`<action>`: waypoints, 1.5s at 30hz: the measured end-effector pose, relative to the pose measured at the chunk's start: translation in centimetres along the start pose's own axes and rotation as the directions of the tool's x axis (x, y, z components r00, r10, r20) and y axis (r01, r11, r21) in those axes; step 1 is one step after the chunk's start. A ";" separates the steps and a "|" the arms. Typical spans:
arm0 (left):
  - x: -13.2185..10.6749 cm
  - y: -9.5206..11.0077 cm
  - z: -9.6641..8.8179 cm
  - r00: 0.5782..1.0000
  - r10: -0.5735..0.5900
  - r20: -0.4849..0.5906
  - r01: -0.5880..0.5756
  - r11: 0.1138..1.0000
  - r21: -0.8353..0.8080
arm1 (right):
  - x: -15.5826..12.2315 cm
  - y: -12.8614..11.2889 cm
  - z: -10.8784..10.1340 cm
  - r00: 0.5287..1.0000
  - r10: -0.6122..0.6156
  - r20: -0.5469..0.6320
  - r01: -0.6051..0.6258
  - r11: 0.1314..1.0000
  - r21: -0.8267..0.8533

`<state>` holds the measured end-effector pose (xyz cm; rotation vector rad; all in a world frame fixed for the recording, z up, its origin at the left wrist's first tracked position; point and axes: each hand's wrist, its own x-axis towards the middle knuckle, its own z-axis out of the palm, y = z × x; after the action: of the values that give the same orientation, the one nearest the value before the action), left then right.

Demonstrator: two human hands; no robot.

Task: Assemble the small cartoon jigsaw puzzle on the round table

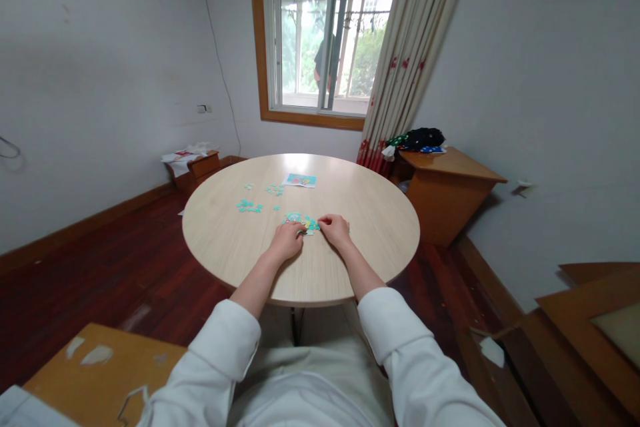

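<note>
A partly joined jigsaw puzzle (pixel 303 221), teal with some yellow and red, lies on the round pale wooden table (pixel 345 267) in front of me. My left hand (pixel 289 240) rests at its near left edge, fingers curled against it and hiding part of it. At the right edge of the puzzle, my right hand (pixel 336 229) pinches a small puzzle piece between thumb and forefinger; the fingers mostly cover that piece. Beyond my left hand are loose teal pieces (pixel 249 206) and a paler group of pieces (pixel 274 190).
A colourful picture sheet (pixel 300 180) lies at the far side of the table. A wooden cabinet (pixel 450 180) with dark cloth on top stands at the right. Nearer me are a wooden board surface (pixel 100 363) and brown wooden furniture (pixel 590 327). A person (pixel 326 61) is outside the window.
</note>
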<state>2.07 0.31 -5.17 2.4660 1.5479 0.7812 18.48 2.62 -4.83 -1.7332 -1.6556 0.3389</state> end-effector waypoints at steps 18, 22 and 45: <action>0.0 0.0 -0.2 1.000 -0.022 0.011 0.022 1.000 0.002 | -0.1 -0.2 0.0 1.000 -0.001 0.003 0.001 0.999 -0.047; 0.0 0.0 -0.1 1.000 -0.020 0.013 0.020 1.000 0.003 | -0.1 -0.2 0.0 1.000 0.006 0.005 -0.006 0.999 -0.048; 0.0 0.0 -0.1 1.000 -0.024 0.003 0.024 0.999 -0.021 | -0.5 0.0 -0.5 0.985 0.044 -0.168 -0.042 0.999 0.017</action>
<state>2.05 0.24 -5.08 2.4279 1.5573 0.7857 18.69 2.01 -4.58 -1.7393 -1.4938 0.2162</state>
